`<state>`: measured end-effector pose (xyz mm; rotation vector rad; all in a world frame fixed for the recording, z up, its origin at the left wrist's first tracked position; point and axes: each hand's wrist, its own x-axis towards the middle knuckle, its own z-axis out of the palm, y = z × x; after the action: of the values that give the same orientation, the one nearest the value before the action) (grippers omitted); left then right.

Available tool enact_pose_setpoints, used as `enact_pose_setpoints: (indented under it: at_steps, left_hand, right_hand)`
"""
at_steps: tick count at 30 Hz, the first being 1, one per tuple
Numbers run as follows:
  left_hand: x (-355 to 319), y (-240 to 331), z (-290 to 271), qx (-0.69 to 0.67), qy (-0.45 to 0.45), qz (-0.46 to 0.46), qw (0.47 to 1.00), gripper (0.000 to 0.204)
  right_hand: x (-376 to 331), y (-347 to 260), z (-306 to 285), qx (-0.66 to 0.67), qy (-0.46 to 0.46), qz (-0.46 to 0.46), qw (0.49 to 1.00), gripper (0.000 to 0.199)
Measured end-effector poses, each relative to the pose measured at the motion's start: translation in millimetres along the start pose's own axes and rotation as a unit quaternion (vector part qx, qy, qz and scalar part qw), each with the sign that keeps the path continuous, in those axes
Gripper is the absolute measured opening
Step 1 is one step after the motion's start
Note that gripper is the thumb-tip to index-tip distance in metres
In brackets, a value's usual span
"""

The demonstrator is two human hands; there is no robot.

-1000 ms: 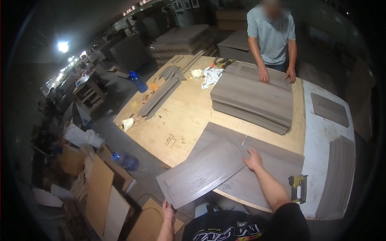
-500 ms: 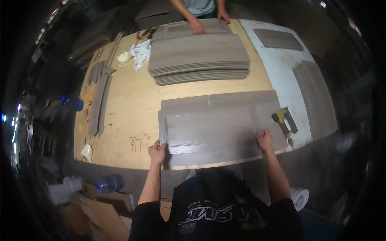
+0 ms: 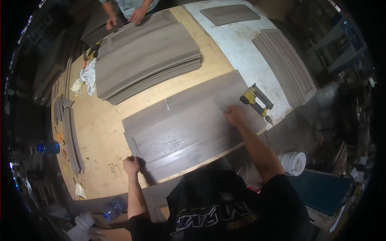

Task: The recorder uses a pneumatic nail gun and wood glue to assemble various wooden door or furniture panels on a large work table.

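A grey-brown wooden cabinet door panel (image 3: 173,134) with a raised border lies at a slant near the front edge of the workbench. My left hand (image 3: 132,164) is closed on its left end, by the corner. At the right end my right hand (image 3: 234,115) has its fingers closed on the border strip, slightly blurred. Under the panel's far side shows another grey-brown board (image 3: 193,94) with a small white mark. A yellow-and-black nail gun (image 3: 256,100) rests just right of my right hand.
Beyond is a stack of panels (image 3: 148,60), with a co-worker's hands (image 3: 138,15) behind it. More panels (image 3: 283,66) lie on the white surface at right. Wood strips (image 3: 72,136), a white rag (image 3: 88,76) and a blue bottle (image 3: 47,148) are at left. A white bucket (image 3: 292,163) stands lower right.
The whole view has turned, so the bench now looks slanted. My right hand has moved farther up the panel's right end. The co-worker's hand has come off the panels.
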<state>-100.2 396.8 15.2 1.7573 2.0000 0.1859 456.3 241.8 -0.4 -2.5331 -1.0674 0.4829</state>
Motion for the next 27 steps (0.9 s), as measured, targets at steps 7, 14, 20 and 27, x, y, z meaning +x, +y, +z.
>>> enact_pose_setpoints:
  at_steps: [7,14,20,27]
  left_hand:
    - [1.1,7.8,-2.1,0.031,-0.016,-0.024,0.999,0.031]
    - [-44.4,-35.4,5.3,-0.112,-0.019,0.075,0.991,0.057]
    - [-110.6,-9.9,-22.7,-0.058,-0.06,0.198,0.977,0.069]
    - [-96.5,-16.9,-24.4,-0.041,-0.018,0.186,0.982,0.051]
  right_hand:
    - [-6.7,-13.8,-10.8,0.002,-0.006,0.011,1.0,0.041]
    - [-31.5,-0.7,-27.6,0.118,-0.084,-0.08,0.986,0.064]
    - [-92.2,58.8,-35.6,-0.017,-0.051,-0.279,0.959,0.067]
    - [-88.3,28.6,-45.1,0.024,-0.038,-0.272,0.961,0.058]
